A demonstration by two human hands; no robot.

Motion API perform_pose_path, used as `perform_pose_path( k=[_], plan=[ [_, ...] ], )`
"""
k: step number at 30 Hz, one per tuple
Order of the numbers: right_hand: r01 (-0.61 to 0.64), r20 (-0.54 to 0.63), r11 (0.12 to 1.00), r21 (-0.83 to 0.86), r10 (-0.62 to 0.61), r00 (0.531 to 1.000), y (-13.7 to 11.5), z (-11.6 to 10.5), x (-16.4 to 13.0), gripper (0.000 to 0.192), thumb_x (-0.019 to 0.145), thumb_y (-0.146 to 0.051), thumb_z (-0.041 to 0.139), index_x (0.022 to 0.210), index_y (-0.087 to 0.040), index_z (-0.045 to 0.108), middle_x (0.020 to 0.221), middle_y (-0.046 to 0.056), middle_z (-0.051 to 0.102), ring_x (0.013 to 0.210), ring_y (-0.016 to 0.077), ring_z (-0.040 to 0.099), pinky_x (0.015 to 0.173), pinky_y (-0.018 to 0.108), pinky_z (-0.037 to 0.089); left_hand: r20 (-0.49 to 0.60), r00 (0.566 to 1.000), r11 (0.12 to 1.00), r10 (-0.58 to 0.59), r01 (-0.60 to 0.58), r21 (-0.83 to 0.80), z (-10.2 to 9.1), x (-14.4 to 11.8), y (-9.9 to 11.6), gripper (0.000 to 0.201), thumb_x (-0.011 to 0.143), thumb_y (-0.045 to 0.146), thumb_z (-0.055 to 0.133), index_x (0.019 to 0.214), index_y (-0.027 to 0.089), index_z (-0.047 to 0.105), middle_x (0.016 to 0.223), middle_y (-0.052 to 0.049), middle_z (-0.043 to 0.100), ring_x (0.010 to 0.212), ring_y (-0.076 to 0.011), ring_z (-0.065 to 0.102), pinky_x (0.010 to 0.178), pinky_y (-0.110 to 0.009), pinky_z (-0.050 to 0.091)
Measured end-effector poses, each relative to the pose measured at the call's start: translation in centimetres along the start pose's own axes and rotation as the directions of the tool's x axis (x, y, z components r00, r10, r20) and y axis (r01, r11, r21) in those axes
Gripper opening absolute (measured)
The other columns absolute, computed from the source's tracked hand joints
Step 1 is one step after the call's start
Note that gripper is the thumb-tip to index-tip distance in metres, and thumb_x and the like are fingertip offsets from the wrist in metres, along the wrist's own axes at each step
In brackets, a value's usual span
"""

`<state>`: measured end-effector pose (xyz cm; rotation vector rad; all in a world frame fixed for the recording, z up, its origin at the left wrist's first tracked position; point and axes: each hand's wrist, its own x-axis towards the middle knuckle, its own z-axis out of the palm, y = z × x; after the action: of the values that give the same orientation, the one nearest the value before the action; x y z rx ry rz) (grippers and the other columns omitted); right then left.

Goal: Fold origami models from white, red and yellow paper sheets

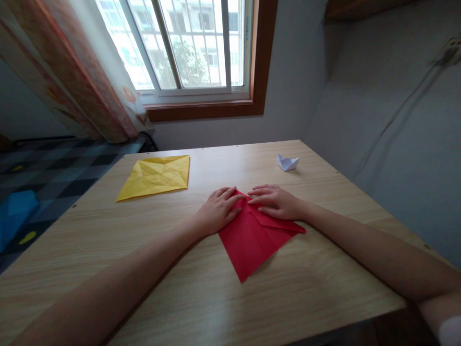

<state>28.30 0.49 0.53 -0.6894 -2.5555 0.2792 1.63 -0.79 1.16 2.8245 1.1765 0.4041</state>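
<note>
A red sheet of folding paper (248,245) lies on the wooden table, one corner pointing toward me. Its upper right side is folded over in a flap that ends in a point at the right. My left hand (221,209) rests on the paper's upper left edge with its fingers stretched out. Across from it, my right hand (275,201) lies on the folded flap, fingers extended and pressing down. The fingertips of both hands come close together near the far corner, which they partly cover.
A creased yellow paper (158,175) lies at the table's far left. Toward the back right stands a small white paper boat (287,162). Left of the table (173,288), a blue paper piece (16,214) rests on checked cloth. A window and curtain are beyond.
</note>
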Motion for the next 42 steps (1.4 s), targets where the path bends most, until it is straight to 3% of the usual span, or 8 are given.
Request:
perform_pose_path(
  k=[6,14,22,30,42],
  plan=[
    [0.031,-0.016,0.999,-0.034,-0.031,0.999,-0.2,0.2,0.0,0.033,0.091,-0.021,0.055,0.121,-0.024,0.069,0.127,0.007,0.068,0.128,0.0268,0.055,0.107,0.048,0.043,-0.078,0.994,0.993,-0.073,0.065,-0.099,-0.1,0.1,-0.3,0.050,0.094,0.043,0.052,0.137,0.018,0.051,0.146,-0.014,0.049,0.133,-0.0279,0.046,0.112,-0.046,0.038],
    [-0.114,-0.092,0.989,-0.099,0.105,0.990,-0.2,0.3,0.3,0.029,0.090,-0.020,0.055,0.113,-0.021,0.073,0.122,0.009,0.070,0.122,0.0290,0.059,0.105,0.051,0.043,-0.109,0.988,0.983,-0.109,0.090,-0.162,-0.1,0.1,-0.3,0.056,0.093,0.045,0.052,0.140,0.016,0.046,0.144,-0.015,0.050,0.135,-0.0280,0.044,0.114,-0.047,0.036],
    [-0.152,-0.079,0.978,-0.141,0.142,0.987,-0.3,0.2,0.4,0.030,0.093,-0.025,0.053,0.117,-0.022,0.071,0.126,0.008,0.068,0.123,0.0288,0.057,0.105,0.050,0.042,-0.191,0.927,0.944,-0.321,0.297,-0.147,0.2,0.2,-1.2,0.048,0.092,0.043,0.051,0.130,0.014,0.055,0.142,-0.015,0.052,0.136,-0.0287,0.040,0.116,-0.049,0.032],
    [-0.163,-0.058,0.973,-0.163,0.155,0.986,-0.4,0.2,0.4,0.037,0.092,-0.036,0.056,0.125,-0.022,0.067,0.132,0.012,0.064,0.124,0.0308,0.055,0.105,0.052,0.040,-0.172,0.945,0.960,-0.279,0.268,-0.085,0.0,0.3,-1.2,0.038,0.092,0.043,0.052,0.116,0.016,0.064,0.135,-0.015,0.057,0.130,-0.0302,0.044,0.111,-0.052,0.037],
    [-0.155,-0.028,0.977,-0.147,0.152,0.988,-0.2,0.3,0.3,0.042,0.092,-0.040,0.056,0.128,-0.019,0.064,0.135,0.013,0.061,0.125,0.0314,0.053,0.105,0.052,0.037,-0.154,0.945,0.953,-0.289,0.269,-0.137,-0.5,0.2,-0.7,0.036,0.090,0.038,0.056,0.116,0.014,0.062,0.132,-0.015,0.058,0.129,-0.0294,0.046,0.111,-0.047,0.037]
  ],
)
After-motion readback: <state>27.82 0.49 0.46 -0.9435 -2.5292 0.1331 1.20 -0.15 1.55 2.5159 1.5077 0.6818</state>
